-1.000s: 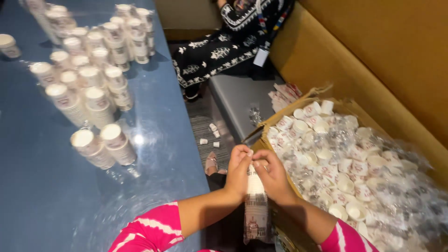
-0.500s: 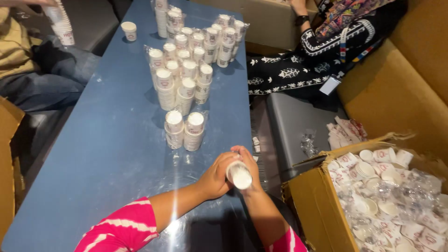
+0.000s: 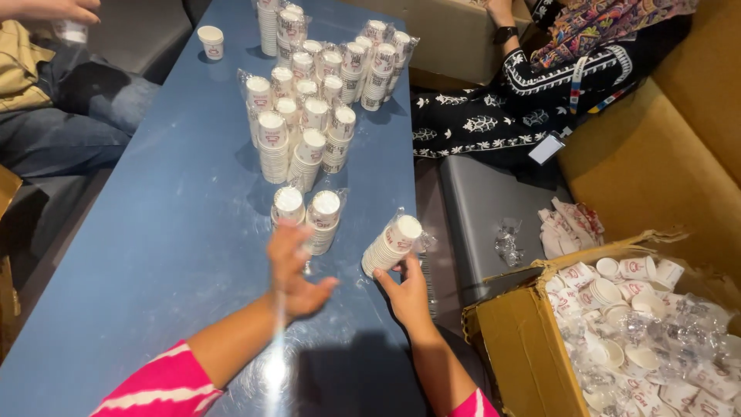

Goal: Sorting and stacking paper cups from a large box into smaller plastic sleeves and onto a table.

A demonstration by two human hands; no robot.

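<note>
Right hand (image 3: 407, 295), low in the centre of the frame, fingers closed around the base of a wrapped stack of paper cups (image 3: 392, 244), tilted toward the upper right, bottom end touching the blue table (image 3: 139, 255) near its right edge. Left hand (image 3: 295, 270) just to the left, open, fingers spread, holding nothing, hovering beside 2 upright wrapped stacks (image 3: 307, 212). Higher up, toward the top centre, a crowded group of more upright stacks (image 3: 316, 100); 1 single cup (image 3: 211, 42) alone at upper left. Lower right: an open cardboard box (image 3: 525, 347) full of loose cups and crumpled plastic. Other people seated at upper left and upper right. Likely trouble: tilted stack set down off balance, tipping and rolling off the near table edge; thin wrap slipping in the grip, cups sliding out; open left hand brushing the 2 near stacks and toppling them, perhaps into the group behind.
</note>
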